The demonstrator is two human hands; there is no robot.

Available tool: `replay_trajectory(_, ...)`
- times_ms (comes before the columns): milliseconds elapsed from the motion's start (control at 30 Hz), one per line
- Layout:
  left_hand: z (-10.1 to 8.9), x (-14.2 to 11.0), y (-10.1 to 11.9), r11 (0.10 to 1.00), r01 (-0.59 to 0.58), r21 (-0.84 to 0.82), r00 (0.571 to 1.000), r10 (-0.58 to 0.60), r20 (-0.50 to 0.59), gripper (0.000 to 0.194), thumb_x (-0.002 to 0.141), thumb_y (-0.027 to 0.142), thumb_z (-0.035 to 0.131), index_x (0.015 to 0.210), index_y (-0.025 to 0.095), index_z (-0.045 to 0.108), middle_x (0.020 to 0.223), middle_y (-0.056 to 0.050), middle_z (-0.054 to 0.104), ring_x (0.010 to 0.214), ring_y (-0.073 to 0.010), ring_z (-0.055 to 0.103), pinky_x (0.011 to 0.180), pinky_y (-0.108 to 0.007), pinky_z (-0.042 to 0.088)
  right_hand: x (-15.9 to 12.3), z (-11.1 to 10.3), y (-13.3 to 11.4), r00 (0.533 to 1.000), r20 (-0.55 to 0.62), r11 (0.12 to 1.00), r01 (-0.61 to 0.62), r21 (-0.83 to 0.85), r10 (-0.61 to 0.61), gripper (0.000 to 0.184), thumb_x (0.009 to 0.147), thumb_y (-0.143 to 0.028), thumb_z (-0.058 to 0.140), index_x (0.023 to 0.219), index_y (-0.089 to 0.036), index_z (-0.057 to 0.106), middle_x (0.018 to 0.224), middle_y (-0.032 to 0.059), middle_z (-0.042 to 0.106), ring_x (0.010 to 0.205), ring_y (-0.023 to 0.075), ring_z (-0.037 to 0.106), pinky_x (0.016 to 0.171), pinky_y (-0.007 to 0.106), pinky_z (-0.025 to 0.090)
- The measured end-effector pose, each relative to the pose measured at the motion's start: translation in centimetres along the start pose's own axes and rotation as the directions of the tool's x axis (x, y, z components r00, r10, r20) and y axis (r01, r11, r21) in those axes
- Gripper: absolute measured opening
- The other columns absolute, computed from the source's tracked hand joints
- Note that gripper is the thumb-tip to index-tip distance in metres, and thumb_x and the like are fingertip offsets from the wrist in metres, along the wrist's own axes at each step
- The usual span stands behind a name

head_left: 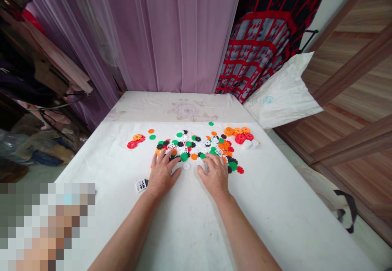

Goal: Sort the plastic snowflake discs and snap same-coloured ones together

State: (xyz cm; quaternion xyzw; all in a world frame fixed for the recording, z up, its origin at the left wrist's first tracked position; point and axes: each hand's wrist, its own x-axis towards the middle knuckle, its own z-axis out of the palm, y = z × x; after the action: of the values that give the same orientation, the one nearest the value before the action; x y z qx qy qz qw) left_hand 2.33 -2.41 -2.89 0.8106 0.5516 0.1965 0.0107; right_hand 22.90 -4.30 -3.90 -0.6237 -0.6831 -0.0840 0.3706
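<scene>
Both hands rest palm down at the near edge of a loose pile of snowflake building discs in green, orange, black, red and white. My left hand has its fingers spread over discs at the pile's left side. Across from it, my right hand lies with fingers apart on the right side, touching white and other discs. A single white disc shows between the two thumbs. Beside my left wrist lies a white window-shaped piece, with a dark piece partly hidden behind the wrist. More white window pieces sit in the pile.
Joined orange and red discs sit to the right of the pile, and a smaller red-orange group to its left. A white cloth covers the table. A white plastic bag hangs at the right edge; a purple curtain stands behind.
</scene>
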Motion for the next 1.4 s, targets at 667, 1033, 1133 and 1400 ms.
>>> replay_trajectory(667, 0.4, -0.1, -0.1, 0.999, 0.011, -0.03, 1.0, -0.011, -0.011, 0.035, 0.087, 0.034, 0.061, 0.121, 0.028, 0.065, 0.142, -0.008, 0.055, 0.139, -0.0355, 0.039, 0.114, -0.062, 0.026, 0.4, 1.5, -2.8, 0.983, 0.157, 0.994, 0.079, 0.077, -0.091, 0.012, 0.079, -0.026, 0.069, 0.091, -0.023, 0.069, 0.116, 0.0057, 0.067, 0.107, 0.0246, 0.054, 0.093, 0.038, 0.04)
replay_trajectory(1033, 0.3, 0.0, 0.0, 0.999, 0.025, -0.021, 1.0, -0.025, 0.012, 0.036, 0.087, 0.035, 0.061, 0.121, 0.029, 0.065, 0.143, -0.007, 0.054, 0.139, -0.0345, 0.038, 0.115, -0.062, 0.025, 0.4, 1.4, -2.8, 0.975, 0.204, 0.994, 0.069, 0.081, -0.085, 0.014, 0.079, -0.028, 0.069, 0.092, -0.022, 0.068, 0.116, 0.006, 0.068, 0.107, 0.0252, 0.055, 0.094, 0.039, 0.04)
replay_trajectory(1133, 0.2, 0.0, 0.0, 0.999, 0.026, -0.021, 0.999, -0.025, 0.02, 0.035, 0.087, 0.034, 0.061, 0.121, 0.028, 0.065, 0.143, -0.007, 0.054, 0.14, -0.035, 0.037, 0.115, -0.062, 0.025, 0.4, 1.3, -2.9, 0.978, 0.189, 0.994, 0.068, 0.09, -0.084, 0.016, 0.079, -0.027, 0.069, 0.095, -0.022, 0.067, 0.114, 0.0058, 0.068, 0.107, 0.025, 0.056, 0.093, 0.038, 0.04)
replay_trajectory(1400, 0.4, -0.2, -0.1, 1.0, -0.008, -0.015, 1.0, 0.008, -0.018, 0.038, 0.088, 0.033, 0.06, 0.126, 0.034, 0.063, 0.144, -0.006, 0.053, 0.14, -0.0345, 0.037, 0.114, -0.062, 0.027, 0.0, 1.4, -2.0, 0.992, 0.084, 0.983, 0.076, 0.165, -0.091, 0.015, 0.084, -0.017, 0.057, 0.093, -0.022, 0.068, 0.107, 0.0049, 0.07, 0.1, 0.0218, 0.057, 0.09, 0.035, 0.041)
